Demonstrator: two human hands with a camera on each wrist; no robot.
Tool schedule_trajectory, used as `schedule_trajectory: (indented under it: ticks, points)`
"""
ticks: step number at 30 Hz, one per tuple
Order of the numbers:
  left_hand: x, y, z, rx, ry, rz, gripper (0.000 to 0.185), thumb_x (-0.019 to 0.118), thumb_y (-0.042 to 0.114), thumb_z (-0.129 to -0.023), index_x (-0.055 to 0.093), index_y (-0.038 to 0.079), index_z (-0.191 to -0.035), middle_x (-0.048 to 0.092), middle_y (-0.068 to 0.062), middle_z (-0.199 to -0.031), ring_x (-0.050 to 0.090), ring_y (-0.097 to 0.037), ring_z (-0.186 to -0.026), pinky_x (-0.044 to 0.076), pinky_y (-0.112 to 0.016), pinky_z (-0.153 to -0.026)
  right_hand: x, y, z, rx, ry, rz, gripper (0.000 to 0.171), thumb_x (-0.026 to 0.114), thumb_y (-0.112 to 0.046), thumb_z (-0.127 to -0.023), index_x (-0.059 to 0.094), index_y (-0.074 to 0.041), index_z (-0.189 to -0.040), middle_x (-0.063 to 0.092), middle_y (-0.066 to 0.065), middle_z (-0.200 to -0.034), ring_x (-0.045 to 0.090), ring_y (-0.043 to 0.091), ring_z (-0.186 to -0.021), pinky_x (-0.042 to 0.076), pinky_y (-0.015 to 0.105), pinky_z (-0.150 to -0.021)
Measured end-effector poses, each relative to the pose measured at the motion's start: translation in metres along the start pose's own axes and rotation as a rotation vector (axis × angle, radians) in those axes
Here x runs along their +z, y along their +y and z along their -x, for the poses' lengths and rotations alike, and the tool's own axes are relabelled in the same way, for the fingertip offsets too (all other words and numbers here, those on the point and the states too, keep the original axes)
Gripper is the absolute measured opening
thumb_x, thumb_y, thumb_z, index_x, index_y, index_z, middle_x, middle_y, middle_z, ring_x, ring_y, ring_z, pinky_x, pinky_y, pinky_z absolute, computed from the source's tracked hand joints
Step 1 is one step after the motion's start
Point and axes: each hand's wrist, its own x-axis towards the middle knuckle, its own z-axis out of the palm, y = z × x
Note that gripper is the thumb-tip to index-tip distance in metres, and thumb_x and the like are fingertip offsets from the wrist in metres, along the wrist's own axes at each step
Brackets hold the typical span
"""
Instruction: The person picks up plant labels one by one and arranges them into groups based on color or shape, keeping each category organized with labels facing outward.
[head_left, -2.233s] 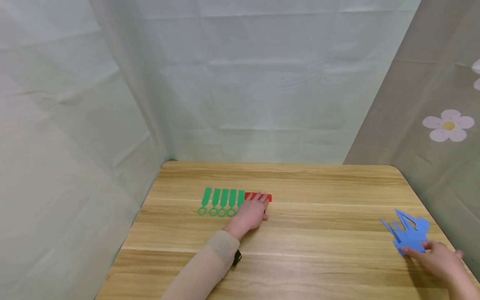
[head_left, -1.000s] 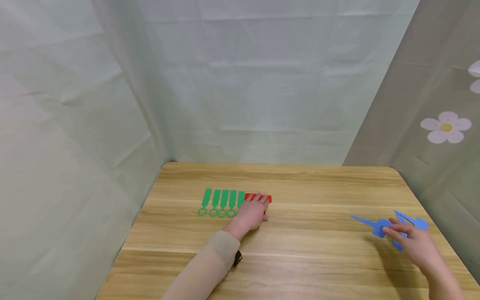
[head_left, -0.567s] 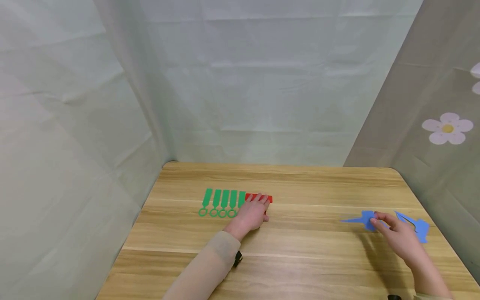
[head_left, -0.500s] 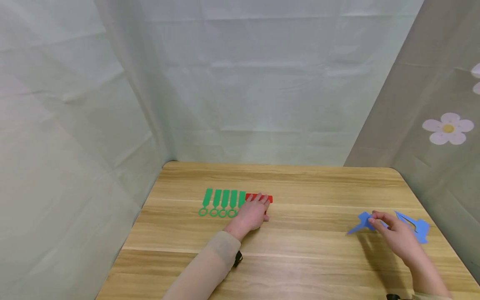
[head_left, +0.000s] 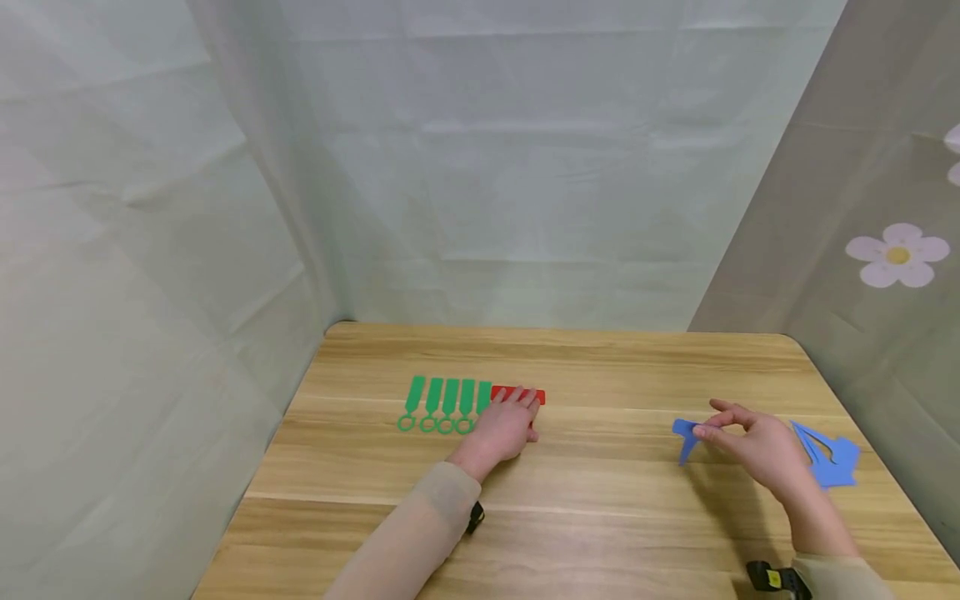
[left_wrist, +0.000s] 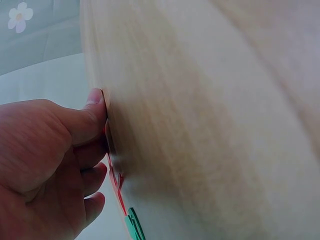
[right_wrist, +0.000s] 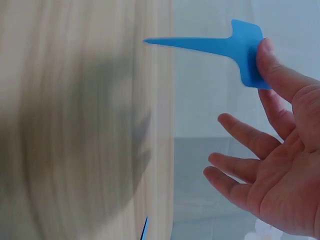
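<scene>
My right hand (head_left: 765, 450) pinches a blue T-shaped plant label (head_left: 684, 429) between thumb and index finger, above the table. In the right wrist view the label (right_wrist: 245, 55) has a wide head and a long pointed stem; the other fingers spread away from it. My left hand (head_left: 501, 427) lies with extended fingers over a red tag (head_left: 540, 397), touching it and hiding most of it. In the left wrist view a thin red edge (left_wrist: 118, 190) runs under the fingers. To its left lie several green tags with ring ends (head_left: 450, 397) in a row.
More blue plant labels (head_left: 836, 467) lie overlapping near the right edge of the wooden table (head_left: 600, 533). Pale cloth (head_left: 525, 167) hangs behind and on both sides, with a printed flower (head_left: 897, 255) at the right.
My right hand has picked one blue label off the pile at the right and carried it left, its stem swinging from leftward to downward. My left hand stays in place.
</scene>
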Motion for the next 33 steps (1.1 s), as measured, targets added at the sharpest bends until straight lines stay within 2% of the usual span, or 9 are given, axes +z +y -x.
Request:
schedule_trajectory:
  ticks: [1,6,10,14,16,20,23,27,33]
  points:
    - [0.000,0.000,0.000,0.000,-0.001,-0.002,0.065,0.063,0.040,-0.108,0.045,0.013,-0.164,0.035,-0.003,-0.173,0.025,-0.025,-0.162,0.023,-0.044,-0.131,0.001,-0.004,-0.002,0.006,0.005,0.008,0.042,0.076,-0.054,-0.097,0.080,-0.013,-0.104,0.053,0.022,-0.158,0.048,0.057,-0.139,0.049,0.029,-0.074]
    - [0.001,0.000,0.000,-0.006,-0.006,-0.005,0.065,0.062,0.041,-0.109,0.044,0.014,-0.165,0.035,-0.003,-0.173,0.024,-0.024,-0.162,0.023,-0.044,-0.131,0.010,-0.021,-0.015,0.001,0.019,-0.007,0.045,0.079,-0.055,-0.094,0.084,-0.011,-0.102,0.056,0.020,-0.156,0.044,0.057,-0.142,0.049,0.036,-0.079]
    - [0.001,0.000,-0.001,-0.008,-0.005,-0.003,0.064,0.062,0.040,-0.109,0.045,0.014,-0.165,0.035,-0.003,-0.173,0.024,-0.024,-0.162,0.023,-0.044,-0.131,0.019,-0.031,-0.024,-0.042,0.000,-0.044,0.041,0.077,-0.046,-0.099,0.084,-0.006,-0.107,0.058,0.021,-0.152,0.041,0.057,-0.146,0.050,0.055,-0.098]
    - [0.002,0.000,-0.001,-0.005,-0.004,-0.008,0.064,0.062,0.041,-0.109,0.045,0.013,-0.165,0.035,-0.003,-0.173,0.026,-0.025,-0.162,0.024,-0.044,-0.131,0.029,-0.037,-0.033,-0.079,-0.048,-0.087,0.034,0.073,-0.036,-0.104,0.082,-0.005,-0.111,0.058,0.024,-0.152,0.038,0.057,-0.147,0.039,0.072,-0.112]
    - [0.001,0.000,-0.001,-0.003,-0.005,-0.011,0.065,0.062,0.041,-0.109,0.045,0.013,-0.165,0.035,-0.003,-0.173,0.026,-0.025,-0.162,0.024,-0.044,-0.131,0.034,-0.041,-0.037,-0.090,-0.067,-0.094,0.032,0.073,-0.034,-0.104,0.082,-0.005,-0.112,0.058,0.025,-0.152,0.038,0.056,-0.148,0.037,0.073,-0.113]
    - [0.000,0.000,0.000,0.000,-0.009,-0.015,0.066,0.062,0.041,-0.109,0.044,0.013,-0.165,0.034,-0.003,-0.173,0.025,-0.025,-0.162,0.023,-0.045,-0.131,0.044,-0.048,-0.046,-0.086,-0.073,-0.097,0.032,0.076,-0.038,-0.102,0.084,-0.008,-0.108,0.060,0.022,-0.151,0.044,0.053,-0.145,0.049,0.059,-0.102]
    - [-0.001,0.000,0.001,0.002,-0.010,-0.022,0.066,0.061,0.041,-0.109,0.043,0.012,-0.166,0.033,-0.003,-0.173,0.025,-0.025,-0.162,0.023,-0.045,-0.131,0.051,-0.053,-0.053,-0.074,-0.075,-0.119,0.034,0.077,-0.040,-0.101,0.084,-0.007,-0.106,0.061,0.021,-0.149,0.047,0.051,-0.144,0.050,0.052,-0.099]
    - [-0.002,0.001,0.001,0.003,-0.013,-0.025,0.065,0.060,0.040,-0.110,0.042,0.012,-0.166,0.033,-0.003,-0.174,0.024,-0.025,-0.162,0.022,-0.045,-0.131,0.060,-0.058,-0.060,-0.067,-0.091,-0.142,0.036,0.077,-0.040,-0.101,0.084,-0.005,-0.107,0.062,0.021,-0.148,0.044,0.050,-0.147,0.043,0.062,-0.112]
    - [0.001,0.001,0.001,0.000,-0.006,-0.017,0.066,0.060,0.040,-0.110,0.042,0.011,-0.166,0.032,-0.004,-0.174,0.024,-0.025,-0.162,0.022,-0.045,-0.131,0.069,-0.067,-0.068,-0.073,-0.128,-0.162,0.037,0.073,-0.034,-0.105,0.080,0.000,-0.115,0.062,0.022,-0.148,0.043,0.051,-0.148,0.037,0.066,-0.118]
